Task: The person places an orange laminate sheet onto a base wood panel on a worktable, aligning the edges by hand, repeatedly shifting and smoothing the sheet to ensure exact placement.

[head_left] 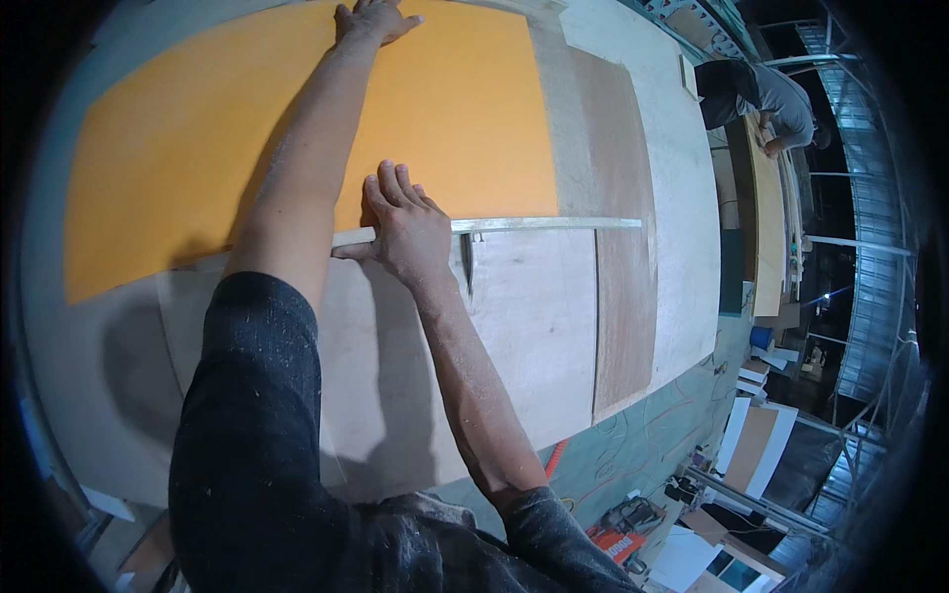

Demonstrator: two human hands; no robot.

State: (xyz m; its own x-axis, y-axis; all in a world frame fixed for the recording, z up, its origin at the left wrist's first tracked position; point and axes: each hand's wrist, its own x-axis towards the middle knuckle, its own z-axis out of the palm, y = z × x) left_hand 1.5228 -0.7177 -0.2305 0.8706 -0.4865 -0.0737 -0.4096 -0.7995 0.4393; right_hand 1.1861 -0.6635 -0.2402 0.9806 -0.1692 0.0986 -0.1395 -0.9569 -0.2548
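A flat orange sheet (pixel 460 119) lies over pale boards. My left hand (pixel 376 20) reaches to its far edge, palm down with fingers spread, touching the sheet. Along the sheet's near edge runs a long, thin, pale strip (pixel 554 225); whether it is wood or metal I cannot tell. My right hand (pixel 410 232) rests across this strip, fingers stretched flat onto the orange sheet and thumb on the strip's near side. Just right of that wrist, a small thin dark piece (pixel 469 265) sits against the strip; its kind is unclear. My left forearm covers part of the sheet.
A brownish board (pixel 625 296) lies on the right part of the work surface. Beyond, another person (pixel 776 104) bends over long planks (pixel 768 217). At the lower right are a red hose (pixel 556 459), a red object (pixel 615 542) and leaning panels (pixel 756 447).
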